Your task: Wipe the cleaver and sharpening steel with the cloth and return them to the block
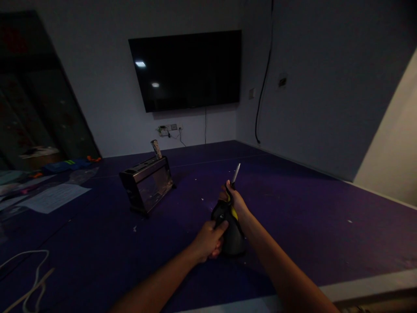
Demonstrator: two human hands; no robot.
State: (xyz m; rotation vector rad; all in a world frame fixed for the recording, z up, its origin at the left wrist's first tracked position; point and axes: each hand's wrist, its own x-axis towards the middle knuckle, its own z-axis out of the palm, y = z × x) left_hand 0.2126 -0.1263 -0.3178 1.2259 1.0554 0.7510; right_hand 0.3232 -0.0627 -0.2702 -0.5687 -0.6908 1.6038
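My left hand (208,241) is closed around the lower side of a dark rounded object with yellow trim (232,234) that stands on the purple surface (293,208). My right hand (236,201) is closed at the object's top, gripping a handle from which a thin pale blade or rod (236,173) sticks up and away from me. The room is dim, so I cannot make out what the dark object is.
A black and silver toaster-like box (146,182) stands to the left, with a cylindrical item (157,148) behind it. Papers (54,198) and small items lie far left. A white cord (29,278) lies near left. A dark TV (189,69) hangs on the wall.
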